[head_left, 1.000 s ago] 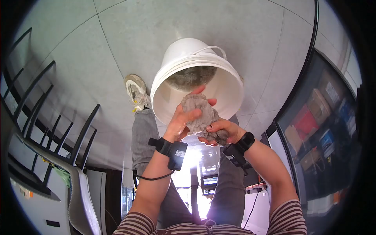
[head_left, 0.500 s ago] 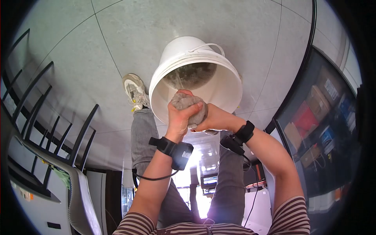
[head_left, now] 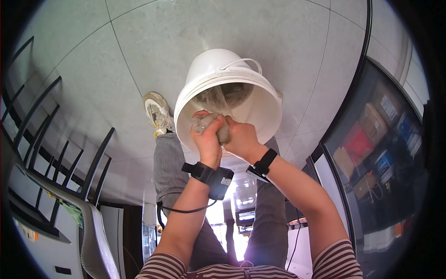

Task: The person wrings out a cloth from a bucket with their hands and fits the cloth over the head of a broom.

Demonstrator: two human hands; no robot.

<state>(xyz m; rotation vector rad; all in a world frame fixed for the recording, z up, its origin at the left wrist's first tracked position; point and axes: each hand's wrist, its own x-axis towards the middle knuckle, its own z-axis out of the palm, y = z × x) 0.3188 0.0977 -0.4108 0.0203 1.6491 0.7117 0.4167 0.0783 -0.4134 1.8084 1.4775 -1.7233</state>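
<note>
A wet grey cloth (head_left: 209, 122), bunched into a ball, is gripped between both hands over the mouth of a white bucket (head_left: 275, 111). My left hand (head_left: 207, 139) wraps round its left side, thumb on top. On its right side my right hand (head_left: 242, 139) is closed on the cloth, and the fingers are partly hidden. Water streams from the cloth towards the murky water (head_left: 232, 93) in the bucket. Each wrist wears a black strap with a device.
A shoe (head_left: 157, 111) stands on the grey tiled floor (head_left: 278, 28) left of the bucket. Black rails (head_left: 100, 160) and a grey padded seat (head_left: 95, 237) are at the left. A glass-fronted cabinet (head_left: 376, 186) with boxes stands at the right.
The cloth has been bunched tighter and moved slightly left, with both hands closed round it. Water now streams from it more heavily. The right wrist has turned and moved left.
</note>
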